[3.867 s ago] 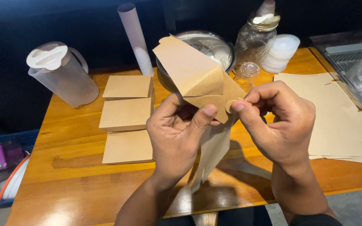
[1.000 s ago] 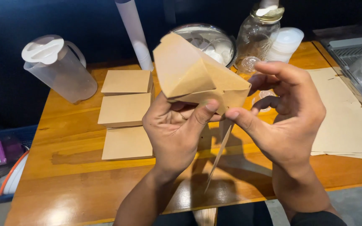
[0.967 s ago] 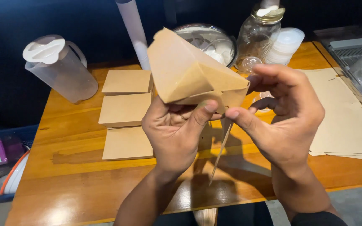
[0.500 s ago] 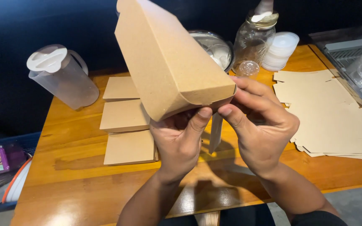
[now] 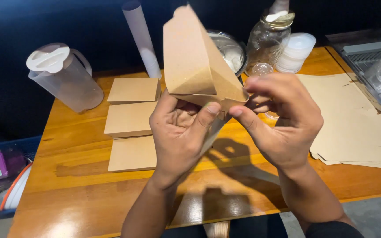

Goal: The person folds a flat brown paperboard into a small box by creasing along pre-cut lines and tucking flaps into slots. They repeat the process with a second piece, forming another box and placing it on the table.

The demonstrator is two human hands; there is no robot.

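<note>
Left hand point(image 5: 179, 132) clamps the brown folded cardboard box point(image 5: 197, 61) from below; right hand point(image 5: 283, 121) pinches its near-right corner; best to press the flap flush while holding the box steady.

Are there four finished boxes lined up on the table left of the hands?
No, only three closed brown boxes lie in a row on the wooden table; the fourth box is held up by both hands.

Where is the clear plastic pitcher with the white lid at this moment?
In the head view, the clear plastic pitcher stands at the table's far left corner, left of the three folded brown boxes and the white roll.
</note>
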